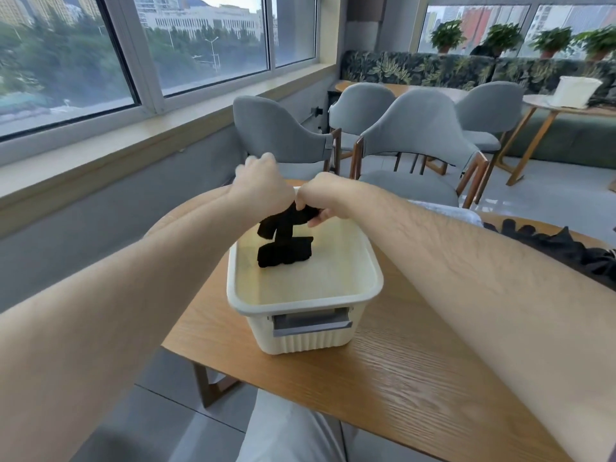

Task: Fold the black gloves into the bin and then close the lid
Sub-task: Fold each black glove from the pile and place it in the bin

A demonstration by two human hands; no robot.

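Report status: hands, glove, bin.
Hands: left hand and right hand both grip black glove over open bin. One folded glove inside. Spare gloves piled on table, nothing blocking.

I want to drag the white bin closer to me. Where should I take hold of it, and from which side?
Probably the grey handle on the white bin's near end wall, reached from your side of the table. It faces you, just below the rim, unobstructed. The left hand and right hand both grip a black glove over the far end, so free one first.
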